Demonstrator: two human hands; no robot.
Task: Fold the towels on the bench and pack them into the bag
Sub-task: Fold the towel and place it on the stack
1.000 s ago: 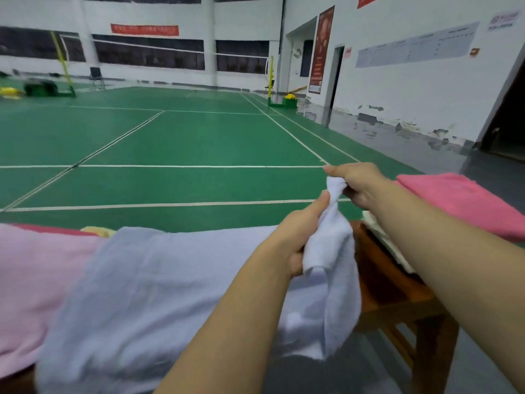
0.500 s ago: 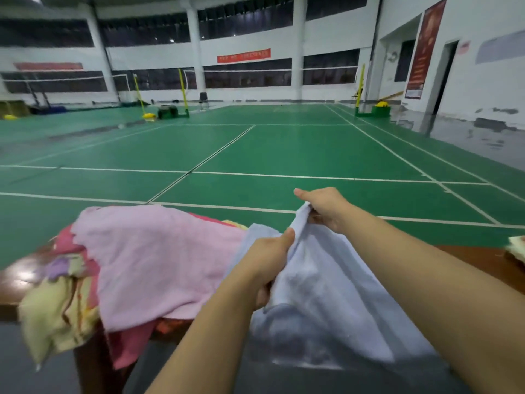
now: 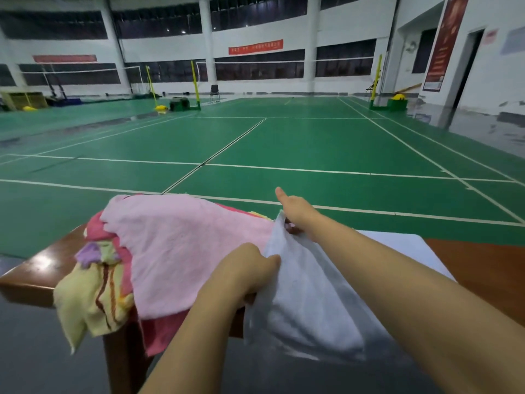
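The white towel [image 3: 309,291] lay across the near edge of the wooden desk [image 3: 483,268], one part spread flat on the desk top to the right, the rest hanging down over the front edge; both hands held it along its left side. The left hand [image 3: 250,268] gripped the towel's edge with fingers curled round the cloth, thumb pressed against it, at the near side of the desk; the right hand [image 3: 298,211] pinched the far corner of the same towel, lifting it into a small peak, its fingers tucked under the cloth and mostly hidden, its thumb sticking up and away from the fabric; the right forearm crossed above the towel from the lower right.

Just left of the white towel, and touching it, sat a loose heap of unfolded towels; a pale pink towel [image 3: 181,248] lay on top, draped over the desk's front edge; a darker pink towel [image 3: 159,334] hung out from beneath it; a yellow towel [image 3: 91,302] with brown stripes and a lilac patch drooped off the left corner of the desk.

Beyond the desk stretched a green court floor [image 3: 284,143] marked with white lines; yellow net posts [image 3: 195,83] stood far back, with a chair [image 3: 214,93] near them, before a white wall [image 3: 255,35] with dark windows and a red banner [image 3: 255,46].
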